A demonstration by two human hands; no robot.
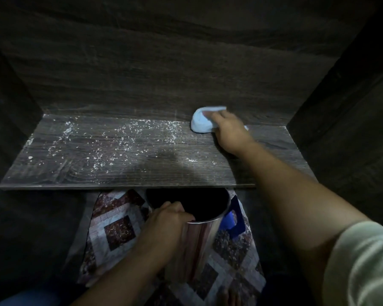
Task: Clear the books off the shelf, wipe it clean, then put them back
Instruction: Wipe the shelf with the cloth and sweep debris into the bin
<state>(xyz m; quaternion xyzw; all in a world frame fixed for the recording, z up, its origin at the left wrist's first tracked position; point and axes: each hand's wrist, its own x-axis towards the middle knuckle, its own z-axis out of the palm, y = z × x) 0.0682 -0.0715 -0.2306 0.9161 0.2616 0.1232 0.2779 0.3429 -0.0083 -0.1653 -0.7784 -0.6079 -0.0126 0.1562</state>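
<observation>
The dark wood shelf board [80,171] carries no books; white crumbs and dust [124,138] are scattered over its left and middle. At the back right, my right hand [229,131] holds a bunched light blue cloth [200,122] against the shelf where it meets the back wall. Below the front edge, my left hand [167,224] grips the rim of a shiny metal bin [199,241], which has a dark open mouth right under the shelf edge. No books are in view.
Dark wooden side walls [341,120] and a back panel enclose the shelf. Under it lies a tiled floor with brown and white diamond patterns [117,230]. A blue plastic handle-like object [234,219] sits just right of the bin.
</observation>
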